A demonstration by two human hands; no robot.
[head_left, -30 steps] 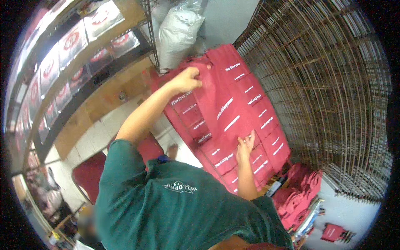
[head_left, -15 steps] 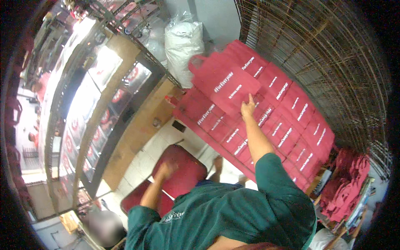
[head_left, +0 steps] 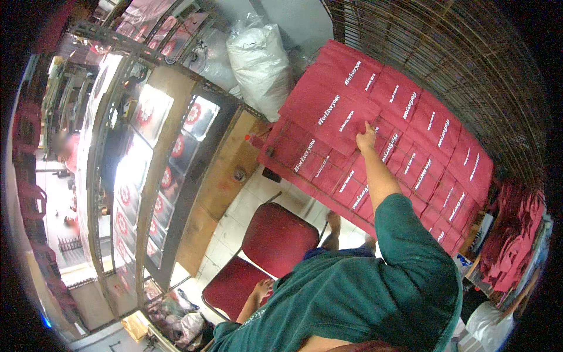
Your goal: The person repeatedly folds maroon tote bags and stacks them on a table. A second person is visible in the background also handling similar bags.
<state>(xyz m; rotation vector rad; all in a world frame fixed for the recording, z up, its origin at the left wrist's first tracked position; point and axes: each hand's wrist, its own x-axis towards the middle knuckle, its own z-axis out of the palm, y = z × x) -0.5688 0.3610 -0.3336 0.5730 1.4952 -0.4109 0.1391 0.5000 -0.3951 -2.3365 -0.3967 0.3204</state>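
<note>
Over the table on the right, my right hand (head_left: 366, 139) is at the near corner of a red cloth bag (head_left: 333, 126) with white printing. Its fingers look closed on that corner, the index finger stretched along the fabric. The bag lies almost flat on top of rows of similar red printed bags (head_left: 431, 161), which overlap across the whole table. Down by a dark red padded chair (head_left: 275, 240), my left hand (head_left: 262, 289) hangs low with its fingers loosely apart and nothing in them.
Wire racks (head_left: 446, 53) rise behind the table. A stuffed white sack (head_left: 258, 67) stands at its far left end. Metal shelving with clear-wrapped printed sheets (head_left: 196, 114) fills the left. More red bags (head_left: 516, 240) hang at the right.
The red bag has settled flat onto the others, its raised handle end lowered. My left hand has dropped from above the chair back toward my body. The view has shifted slightly.
</note>
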